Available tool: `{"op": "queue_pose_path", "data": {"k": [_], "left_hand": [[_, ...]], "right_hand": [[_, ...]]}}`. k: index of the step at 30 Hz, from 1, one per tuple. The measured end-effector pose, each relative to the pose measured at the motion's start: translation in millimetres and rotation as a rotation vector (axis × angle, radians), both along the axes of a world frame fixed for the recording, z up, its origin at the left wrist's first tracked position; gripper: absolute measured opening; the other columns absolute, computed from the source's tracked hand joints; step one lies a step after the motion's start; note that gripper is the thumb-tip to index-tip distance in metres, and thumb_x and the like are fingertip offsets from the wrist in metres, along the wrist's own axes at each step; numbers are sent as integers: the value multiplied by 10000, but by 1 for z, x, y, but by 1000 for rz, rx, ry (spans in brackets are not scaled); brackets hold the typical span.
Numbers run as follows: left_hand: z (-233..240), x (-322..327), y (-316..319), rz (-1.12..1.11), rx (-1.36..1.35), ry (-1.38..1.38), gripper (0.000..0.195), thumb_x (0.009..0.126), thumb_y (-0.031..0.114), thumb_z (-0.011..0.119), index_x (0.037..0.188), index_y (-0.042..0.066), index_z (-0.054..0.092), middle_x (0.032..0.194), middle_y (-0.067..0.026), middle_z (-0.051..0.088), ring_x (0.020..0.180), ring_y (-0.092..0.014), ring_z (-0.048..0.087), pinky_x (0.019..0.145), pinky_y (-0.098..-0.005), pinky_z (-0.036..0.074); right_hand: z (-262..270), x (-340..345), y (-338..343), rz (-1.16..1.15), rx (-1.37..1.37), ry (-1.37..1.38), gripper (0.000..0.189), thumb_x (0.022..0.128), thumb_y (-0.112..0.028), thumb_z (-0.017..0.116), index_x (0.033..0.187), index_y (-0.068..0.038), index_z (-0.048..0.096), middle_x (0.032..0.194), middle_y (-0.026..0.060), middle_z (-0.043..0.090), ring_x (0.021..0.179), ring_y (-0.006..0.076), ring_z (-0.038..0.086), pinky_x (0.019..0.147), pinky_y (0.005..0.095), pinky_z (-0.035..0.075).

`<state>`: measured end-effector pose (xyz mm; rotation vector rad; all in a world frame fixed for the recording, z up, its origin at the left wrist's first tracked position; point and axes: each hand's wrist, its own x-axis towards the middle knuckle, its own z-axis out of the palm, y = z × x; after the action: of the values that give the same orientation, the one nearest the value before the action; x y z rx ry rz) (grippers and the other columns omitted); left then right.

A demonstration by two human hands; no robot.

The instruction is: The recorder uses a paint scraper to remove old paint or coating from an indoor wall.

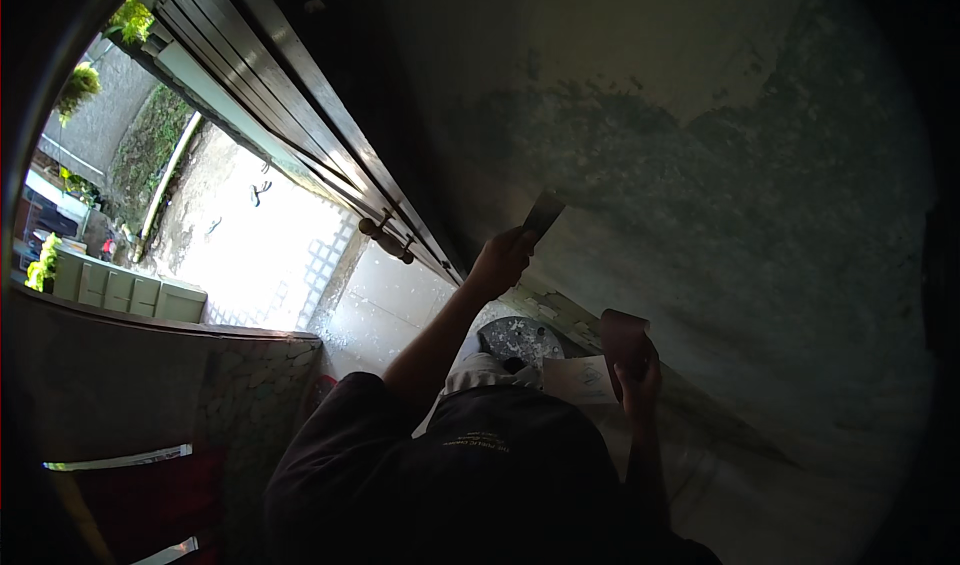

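Observation:
My left hand [501, 263] is raised before the wall and grips a flat, dark rectangular piece [544, 216]. Its exact kind is hard to tell in the dim light. The piece's far end is at the wall surface [697, 190], where grey, patchy filler borders a paler coat; whether they touch is unclear. Lower down, my right hand [637, 377] holds a curled sheet of reddish-brown sandpaper [622, 332]. Beside it shows a pale sheet face [579, 380] with a printed mark, possibly the same sandpaper's backing.
A round, paint-spattered stool top [523, 340] is below my hands, close to the wall's foot. To the left stands an open panelled door [277, 77] with a turned handle [386, 240]. White specks dot the tiled floor [390, 287]. Sandals [259, 192] lie outside.

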<state>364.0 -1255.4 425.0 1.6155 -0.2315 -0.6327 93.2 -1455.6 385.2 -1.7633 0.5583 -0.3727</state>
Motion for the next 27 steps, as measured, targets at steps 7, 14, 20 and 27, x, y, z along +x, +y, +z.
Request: {"op": "queue_pose_path", "data": {"k": [7,14,20,27], "left_hand": [[-17,6,3,-21,41,-20,363,963,378,502,797,56,527,629,17,477,524,-59,427,454,-240,338],[-5,4,12,50,7,-52,390,957,390,506,788,40,543,556,21,438,446,-62,396,406,-250,309],[7,10,11,66,71,-125,408,957,387,507,778,24,557,569,9,463,496,-66,424,444,-263,336],[9,15,15,50,215,-318,401,956,361,506,818,-7,587,584,-38,508,546,-106,477,522,-303,402]], "right_hand": [[-9,5,2,1,16,-48,678,781,-97,691,1374,-7,375,1288,165,499,1178,257,502,980,374,417],[-1,3,0,-43,46,-32,691,774,-93,697,1377,-4,370,1294,173,496,1180,258,502,977,373,422],[-16,-10,-4,-69,29,-63,684,778,-86,687,1376,4,366,1298,167,495,1184,257,501,983,374,417],[-4,-7,-9,-95,-16,-63,678,779,-81,679,1375,8,368,1317,163,483,1213,255,474,1012,376,389]]}}
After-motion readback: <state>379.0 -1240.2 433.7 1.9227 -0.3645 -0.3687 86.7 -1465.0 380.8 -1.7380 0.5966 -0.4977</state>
